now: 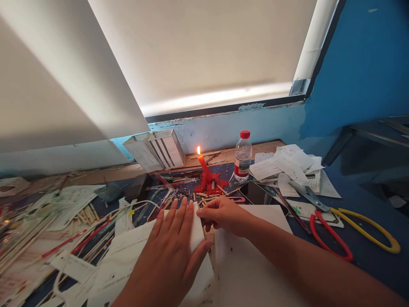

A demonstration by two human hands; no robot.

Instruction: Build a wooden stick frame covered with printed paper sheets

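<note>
leftmost, well out beyond our left fingers, lie short wooden sticks (pixel 89 214), and closer in a printed sheet (pixel 123 251) runs under the edge of our left hand (pixel 172 251). that hand lies palm down, its four fingers straight, close together and pointing away from us, the thumb spread off to the right; it grips nothing and rests flat over the white paper (pixel 196 233). what matters most, we judge, is how this paper sits: its bare right edge shows between our left forefinger and thumb, running mostly away from us, with the far corner right at our other fingertips. straight past that corner, well apart from the fingers, a lit candle (pixel 203 165) leans in its red wax (pixel 207 184). our right hand (pixel 223 215) is the nearer one to the corner; it comes in from the right, knuckles up, thumb and forefinger drawn almost together and the rest curled under. we cannot tell whether the edge is caught between them. below the right wrist spreads a plain sheet (pixel 233 266); past the knuckles stand a bottle (pixel 243 160) and, lying flat, a phone (pixel 260 196); farther right rest scissors (pixel 315 200).
</note>
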